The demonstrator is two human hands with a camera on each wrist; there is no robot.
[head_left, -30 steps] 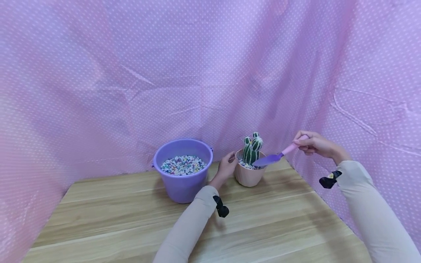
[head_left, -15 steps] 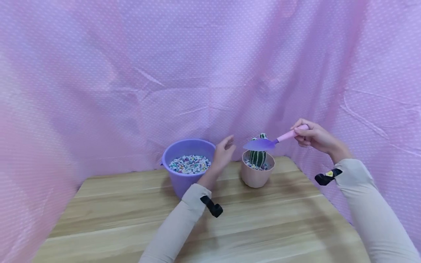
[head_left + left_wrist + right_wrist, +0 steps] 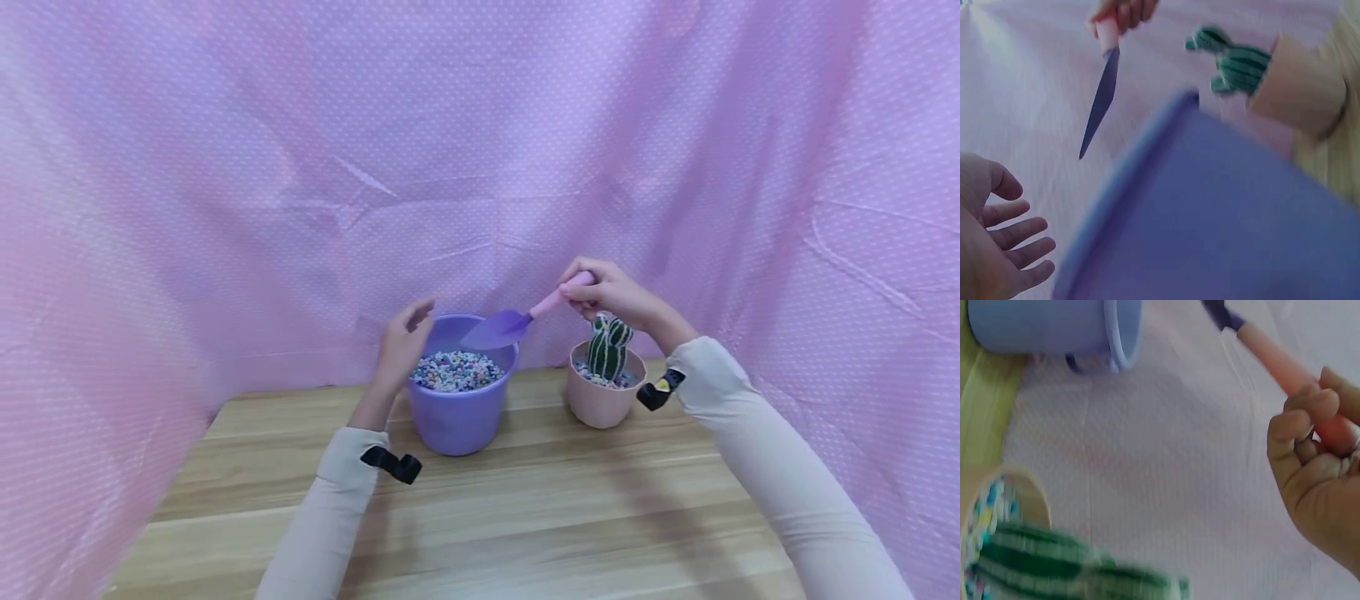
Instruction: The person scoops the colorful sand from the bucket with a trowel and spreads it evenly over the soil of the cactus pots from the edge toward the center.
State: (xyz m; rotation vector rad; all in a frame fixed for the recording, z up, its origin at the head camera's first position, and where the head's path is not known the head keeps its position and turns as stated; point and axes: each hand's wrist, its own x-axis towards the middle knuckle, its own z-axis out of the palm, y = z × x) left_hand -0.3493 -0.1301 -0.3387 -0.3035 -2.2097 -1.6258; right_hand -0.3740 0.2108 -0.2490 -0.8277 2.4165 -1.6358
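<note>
Purple, smooth and plastic-looking, the trowel [image 3: 513, 323] hangs above the far right rim of the bucket [image 3: 457, 425], my right hand [image 3: 611, 293] pinching its pink handle; swung low, it could clip that rim and scatter beads [image 3: 456, 373]. My left hand [image 3: 402, 343] is spread, free, on the left. Lowered rightward, my trowel hand could tip the striped cactus [image 3: 604, 354] in its faceted pot [image 3: 596, 404]

Pink dotted cloth [image 3: 450, 150] hangs behind and beside a wood-grained tabletop [image 3: 540, 517]

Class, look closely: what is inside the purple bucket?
Small multicoloured pebbles lie inside the purple bucket. Only their upper surface shows; whatever lies beneath is covered.
</note>
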